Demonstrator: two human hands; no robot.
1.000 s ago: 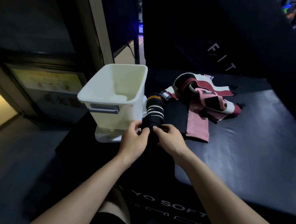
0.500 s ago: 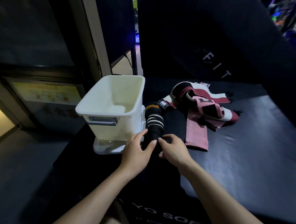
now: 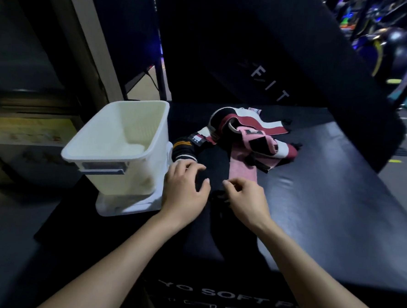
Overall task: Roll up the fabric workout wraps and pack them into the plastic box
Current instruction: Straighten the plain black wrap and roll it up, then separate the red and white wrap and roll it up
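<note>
Black striped wrap (image 3: 186,150) lies on the dark padded bench (image 3: 325,209) just beside the white plastic box (image 3: 117,148), with its near end under my hands. My left hand (image 3: 185,188) curls over the rolled part and grips it, while my right hand (image 3: 245,199) pinches the dark fabric at its edge. Pink, maroon and white wraps (image 3: 248,142) sit heaped behind, outside the box.

One box (image 3: 117,148), several tangled wraps (image 3: 246,142)
</note>
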